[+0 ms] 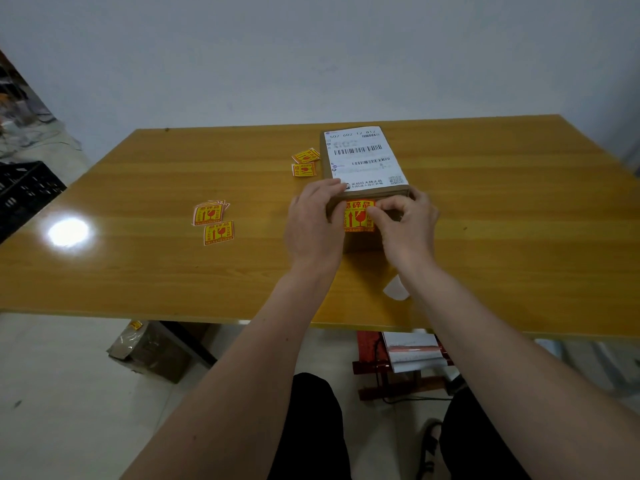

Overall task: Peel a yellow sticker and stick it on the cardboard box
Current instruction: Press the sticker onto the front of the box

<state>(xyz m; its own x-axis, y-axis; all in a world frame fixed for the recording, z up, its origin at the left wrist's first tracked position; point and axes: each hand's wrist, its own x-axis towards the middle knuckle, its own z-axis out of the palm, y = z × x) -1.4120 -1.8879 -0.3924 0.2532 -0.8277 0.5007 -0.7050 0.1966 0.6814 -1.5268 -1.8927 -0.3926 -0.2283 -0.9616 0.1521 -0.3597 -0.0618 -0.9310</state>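
A: Where is the yellow sticker [358, 216]?
B: On the near face of the cardboard box [363, 190], on the counter [173, 271]. Right hand [405, 223] fingers curl and press its right edge; left hand [313, 220] lies spread, bracing the box.
A: Best move?
B: I'd rub from centre outward, then flatten all 4 corners.

Yellow-and-red sticker [358, 216] on brown box [363, 237].

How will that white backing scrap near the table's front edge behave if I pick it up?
The backing scrap looks paper-thin, so probably floppy and nearly weightless. It lies flat on the glossy table, so it may slide rather than lift; catching an edge likely works best.
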